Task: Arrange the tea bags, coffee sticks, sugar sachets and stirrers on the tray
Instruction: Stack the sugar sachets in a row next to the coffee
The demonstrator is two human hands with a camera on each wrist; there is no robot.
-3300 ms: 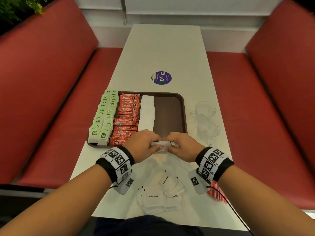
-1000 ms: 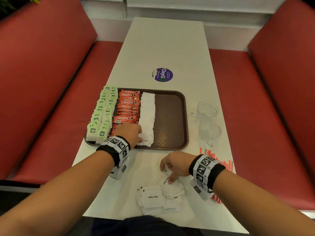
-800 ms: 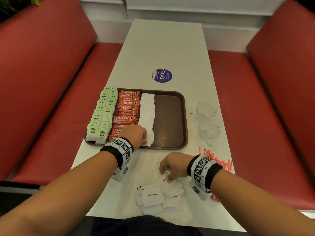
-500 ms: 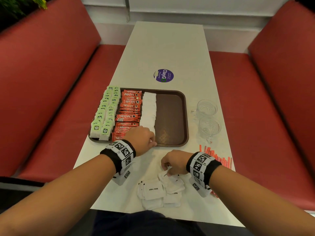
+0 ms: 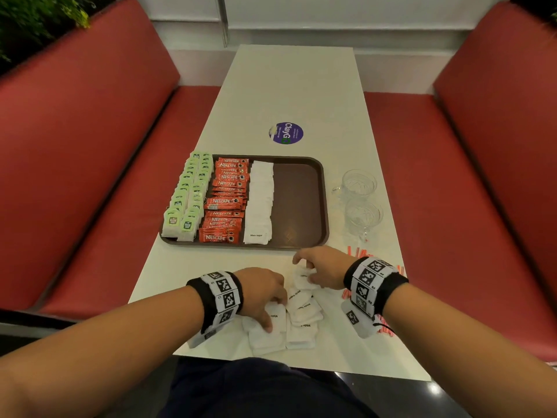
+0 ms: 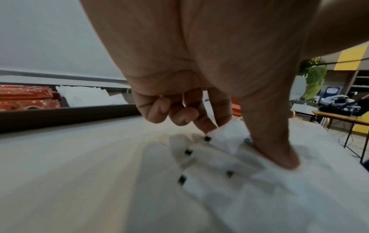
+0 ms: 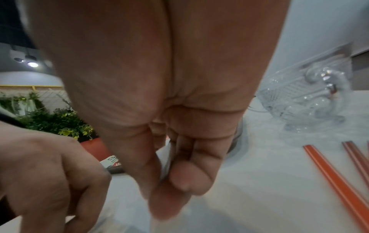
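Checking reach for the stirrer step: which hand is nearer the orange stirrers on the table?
Right. The right hand pinches a sugar sachet just beside the stirrers, which lie by its wrist. The left hand is on the sachet pile, farther from them.

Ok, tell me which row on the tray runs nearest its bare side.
The white sugar sachet row: it borders the tray's bare brown side, with the coffee sticks and green tea bags farther left.

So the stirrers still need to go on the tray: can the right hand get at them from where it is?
Probably yes. The stirrers lie loose on the table beside the right hand, nothing on them, though that hand is pinching a sugar sachet it would have to put down first.
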